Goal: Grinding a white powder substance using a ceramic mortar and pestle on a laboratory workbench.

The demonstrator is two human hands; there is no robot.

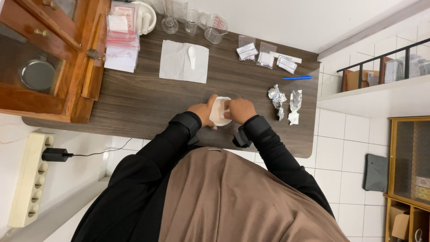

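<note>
A small white mortar (219,112) stands on the dark wooden table (148,103) near its front edge. My left hand (202,112) grips the mortar's left side. My right hand (239,110) is closed over its right rim around a short white pestle (227,110), of which only a small part shows. Both arms wear black sleeves.
Crumpled foil wrappers (284,101) lie just right of my hands, a blue pen (297,78) and small plastic bags (264,57) beyond. A white spoon (192,55) rests on a paper sheet (177,62). Glassware (192,20), another mortar (144,17) and a wooden cabinet (45,58) stand behind and left.
</note>
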